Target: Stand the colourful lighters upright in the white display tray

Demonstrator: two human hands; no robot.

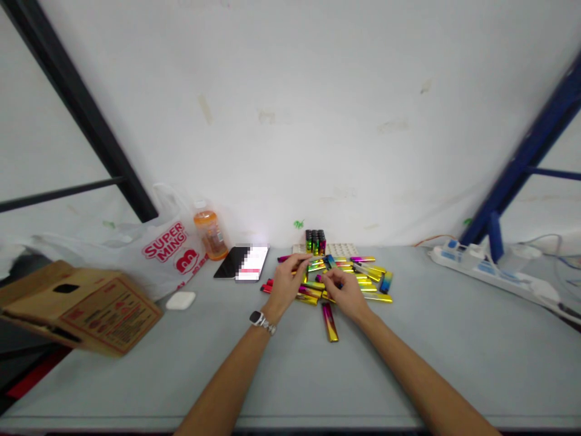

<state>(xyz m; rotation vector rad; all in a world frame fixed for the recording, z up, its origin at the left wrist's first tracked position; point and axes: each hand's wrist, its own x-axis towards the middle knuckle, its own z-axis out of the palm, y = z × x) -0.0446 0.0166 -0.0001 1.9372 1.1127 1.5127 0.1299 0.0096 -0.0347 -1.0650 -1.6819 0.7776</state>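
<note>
A heap of shiny rainbow-coloured sticks [363, 277] lies on the grey table [290, 375]. My left hand [287, 280], a watch on its wrist, rests on the left side of the heap with fingers curled over one stick. My right hand [345, 290] sits at the heap's middle, fingers pinched on a stick. One stick [330, 321] lies apart, nearer to me. Behind the heap, a white grid tray [338, 249] holds several sticks standing upright [315, 241].
A phone [242, 263], an orange bottle [210, 232], a white printed plastic bag [163, 248], a white earbud case [180, 300] and a cardboard box [86, 309] are at the left. A power strip [481, 266] with cables lies at the right, by a blue frame post.
</note>
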